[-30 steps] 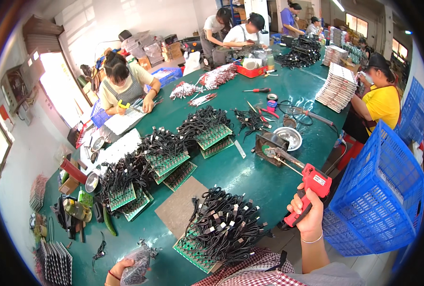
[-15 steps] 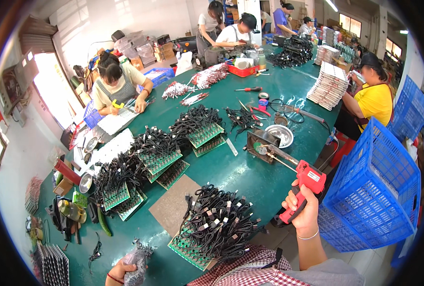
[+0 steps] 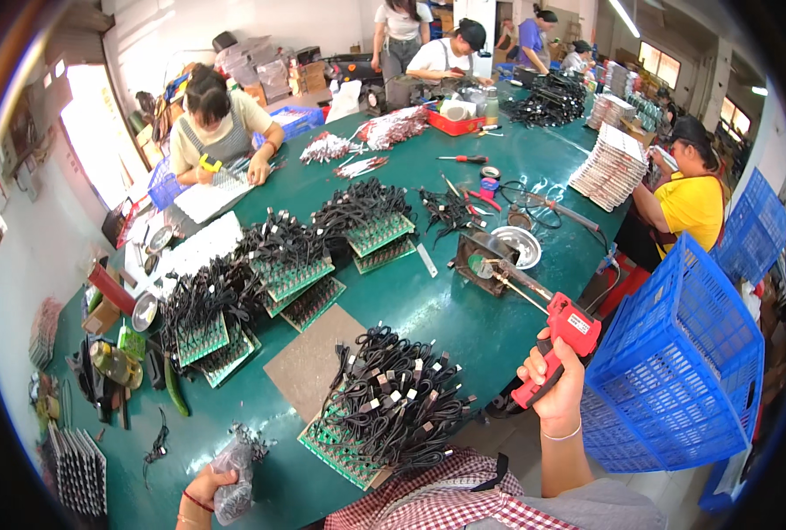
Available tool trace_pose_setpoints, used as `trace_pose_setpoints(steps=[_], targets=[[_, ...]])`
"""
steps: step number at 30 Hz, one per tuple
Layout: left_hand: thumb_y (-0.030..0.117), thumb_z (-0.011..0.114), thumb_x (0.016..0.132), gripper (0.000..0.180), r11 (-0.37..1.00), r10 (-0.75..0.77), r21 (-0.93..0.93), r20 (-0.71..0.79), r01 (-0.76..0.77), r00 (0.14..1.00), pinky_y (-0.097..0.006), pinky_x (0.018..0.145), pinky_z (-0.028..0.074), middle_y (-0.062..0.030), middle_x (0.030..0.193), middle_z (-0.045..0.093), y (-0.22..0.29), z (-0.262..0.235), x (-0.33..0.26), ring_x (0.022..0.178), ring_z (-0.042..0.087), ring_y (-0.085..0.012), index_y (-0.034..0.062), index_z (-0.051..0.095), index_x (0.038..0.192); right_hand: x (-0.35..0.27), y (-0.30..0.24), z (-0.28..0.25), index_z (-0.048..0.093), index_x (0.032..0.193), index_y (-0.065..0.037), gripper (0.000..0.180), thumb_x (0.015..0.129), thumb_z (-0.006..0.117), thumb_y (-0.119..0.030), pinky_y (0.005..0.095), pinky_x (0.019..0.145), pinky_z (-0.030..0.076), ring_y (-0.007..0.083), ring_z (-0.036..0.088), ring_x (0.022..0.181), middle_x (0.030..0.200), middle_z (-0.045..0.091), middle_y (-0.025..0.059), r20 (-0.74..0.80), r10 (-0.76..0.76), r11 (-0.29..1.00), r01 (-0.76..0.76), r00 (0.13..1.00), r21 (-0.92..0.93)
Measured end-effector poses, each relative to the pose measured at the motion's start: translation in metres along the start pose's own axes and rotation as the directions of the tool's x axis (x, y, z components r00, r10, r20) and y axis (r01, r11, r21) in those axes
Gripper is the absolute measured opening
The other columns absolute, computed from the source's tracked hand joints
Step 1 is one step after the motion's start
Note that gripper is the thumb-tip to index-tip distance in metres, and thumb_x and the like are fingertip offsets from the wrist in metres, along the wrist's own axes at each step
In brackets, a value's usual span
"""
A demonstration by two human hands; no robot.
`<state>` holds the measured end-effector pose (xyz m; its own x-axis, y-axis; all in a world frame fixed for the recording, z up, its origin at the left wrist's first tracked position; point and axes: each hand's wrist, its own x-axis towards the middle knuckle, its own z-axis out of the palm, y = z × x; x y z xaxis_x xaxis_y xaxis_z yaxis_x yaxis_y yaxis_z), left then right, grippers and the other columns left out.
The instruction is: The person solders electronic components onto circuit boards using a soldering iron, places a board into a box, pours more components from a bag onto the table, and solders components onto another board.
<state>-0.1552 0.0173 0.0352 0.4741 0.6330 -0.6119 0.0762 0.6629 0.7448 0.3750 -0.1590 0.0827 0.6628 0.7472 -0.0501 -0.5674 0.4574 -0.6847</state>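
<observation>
A red soldering gun (image 3: 574, 325) is gripped by its handle in my right hand (image 3: 556, 380), fingers wrapped round it. Its long metal barrel points left, with the tip over the dark metal box-shaped stand (image 3: 469, 275); whether they touch I cannot tell. My left hand (image 3: 204, 488), low at the table's near side, is closed on a clear plastic bag (image 3: 235, 477) of small greyish pieces. Between my hands lies a green circuit board panel (image 3: 347, 448) heaped with black USB cables (image 3: 402, 393). A brown board (image 3: 309, 358) sticks out behind it.
More cable-laden circuit panels (image 3: 296, 287) stand left of centre on the green table (image 3: 402, 305). A metal bowl (image 3: 524, 250) sits behind the stand. Blue crates (image 3: 675, 362) rise at my right. A cucumber (image 3: 175, 391) and a jar (image 3: 114, 364) lie left. Several co-workers sit or stand around the table.
The whole view has shifted slightly. The bag in my left hand hangs a little lower in the picture. My right hand keeps its grip on the soldering gun. A standing co-worker at the back is more upright.
</observation>
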Motion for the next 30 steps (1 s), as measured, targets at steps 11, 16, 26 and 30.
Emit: trace_pose_setpoints(steps=[11, 16, 26, 30], targets=[[0.018, 0.070, 0.079, 0.055, 0.999, -0.029, -0.032, 0.030, 0.030, 0.999, -0.028, 0.076, 0.050, -0.0015, 0.102, 0.060, 0.017, 0.013, 0.010, 0.086, 0.059, -0.0115, 0.0064, 0.046, 0.127, 0.008, -0.003, -0.008, 0.048, 0.111, -0.004, 0.026, 0.093, 0.047, -0.023, 0.0279, 0.065, 0.043, 0.0097, 0.038, 0.049, 0.061, 0.039, 0.0019, 0.182, 0.067, 0.995, -0.078, 0.981, 0.056], [0.014, 0.067, 0.080, 0.061, 1.000, 0.024, -0.020, 0.004, -0.024, 1.000, -0.029, 0.079, 0.051, -0.0058, 0.105, 0.059, 0.009, 0.009, 0.004, 0.089, 0.061, -0.0144, 0.0058, 0.038, 0.133, 0.013, 0.003, -0.009, 0.048, 0.113, -0.002, 0.028, 0.092, 0.050, -0.022, 0.0264, 0.066, 0.043, 0.0079, 0.037, 0.049, 0.061, 0.038, 0.0011, 0.179, 0.068, 0.998, -0.069, 0.982, -0.004], [0.026, 0.072, 0.077, 0.066, 0.999, 0.012, 0.041, 0.013, -0.013, 1.000, -0.026, 0.077, 0.050, -0.0112, 0.107, 0.059, 0.002, 0.002, -0.001, 0.089, 0.060, -0.0143, 0.0015, 0.041, 0.129, 0.009, 0.005, -0.010, 0.047, 0.113, -0.001, 0.028, 0.093, 0.050, -0.019, 0.0250, 0.066, 0.040, 0.0078, 0.036, 0.050, 0.061, 0.038, 0.0013, 0.204, 0.078, 0.997, -0.076, 0.976, -0.016], [0.010, 0.071, 0.077, 0.060, 0.994, 0.107, 0.002, 0.012, -0.107, 0.994, -0.027, 0.084, 0.047, -0.0060, 0.112, 0.058, -0.004, 0.004, -0.001, 0.097, 0.057, -0.0137, 0.0008, 0.042, 0.129, 0.008, 0.006, -0.008, 0.047, 0.113, 0.001, 0.028, 0.092, 0.051, -0.018, 0.0249, 0.066, 0.039, 0.0081, 0.035, 0.051, 0.062, 0.037, 0.0013, 0.207, 0.072, 0.997, -0.074, 0.976, 0.005]])
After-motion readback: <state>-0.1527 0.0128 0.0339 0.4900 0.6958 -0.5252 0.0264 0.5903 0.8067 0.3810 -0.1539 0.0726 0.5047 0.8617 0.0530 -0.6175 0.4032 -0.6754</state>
